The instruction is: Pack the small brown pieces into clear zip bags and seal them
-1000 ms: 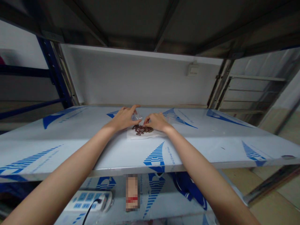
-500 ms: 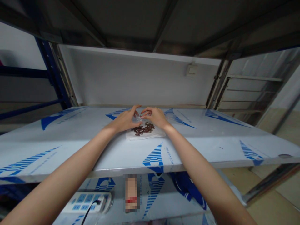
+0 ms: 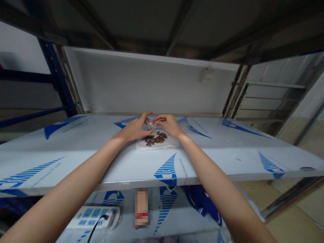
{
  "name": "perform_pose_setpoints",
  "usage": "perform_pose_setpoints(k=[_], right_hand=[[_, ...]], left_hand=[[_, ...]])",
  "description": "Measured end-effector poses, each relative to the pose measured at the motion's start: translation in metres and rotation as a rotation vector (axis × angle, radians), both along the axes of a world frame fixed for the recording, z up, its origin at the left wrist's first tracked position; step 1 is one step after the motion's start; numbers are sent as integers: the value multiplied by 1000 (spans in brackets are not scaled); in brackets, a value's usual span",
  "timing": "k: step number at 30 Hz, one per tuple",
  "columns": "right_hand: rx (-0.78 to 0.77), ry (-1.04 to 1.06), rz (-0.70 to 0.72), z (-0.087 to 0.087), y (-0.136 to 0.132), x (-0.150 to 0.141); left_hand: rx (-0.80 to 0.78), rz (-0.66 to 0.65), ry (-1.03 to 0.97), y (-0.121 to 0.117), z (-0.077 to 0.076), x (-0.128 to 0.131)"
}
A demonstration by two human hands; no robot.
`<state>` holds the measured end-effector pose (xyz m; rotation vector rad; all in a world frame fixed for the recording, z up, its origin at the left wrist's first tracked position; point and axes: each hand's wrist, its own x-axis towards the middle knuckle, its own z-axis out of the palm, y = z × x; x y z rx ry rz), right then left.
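A small clear plastic bag (image 3: pixel 151 125) is held upright by my left hand (image 3: pixel 134 130), its thumb and fingers curled around the bag's left side. My right hand (image 3: pixel 170 125) has its thumb and fingertips pinched at the upper edge of the bag; any small thing between them is too small to make out. Just below both hands lies a loose pile of shiny brown capsules (image 3: pixel 160 137), spread on a white sheet of paper or tissue (image 3: pixel 162 146). One dark capsule (image 3: pixel 149 129) seems to be low in the bag.
The work surface is a metal shelf (image 3: pixel 121 162) with blue-printed film. A second shelf (image 3: pixel 162 30) hangs low overhead. Underneath are a power strip (image 3: pixel 93 217) with a black cord and blue cloth (image 3: pixel 206 206). A wall switch (image 3: pixel 208 76) is behind.
The dark capsule seen at my right fingertips is no longer there, and one seems to sit lower in the bag. My hands have barely shifted.
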<state>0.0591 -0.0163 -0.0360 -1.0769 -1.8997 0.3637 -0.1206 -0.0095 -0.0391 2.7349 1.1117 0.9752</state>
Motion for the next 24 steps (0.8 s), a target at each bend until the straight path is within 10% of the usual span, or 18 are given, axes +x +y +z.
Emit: perform_pose_setpoints(k=[10, 24], right_hand=[[-253, -647, -158, 4, -10, 14], [-73, -785, -232, 2, -17, 1]], left_hand=[[28, 8, -22, 4, 2, -6], [11, 7, 56, 3, 2, -4]])
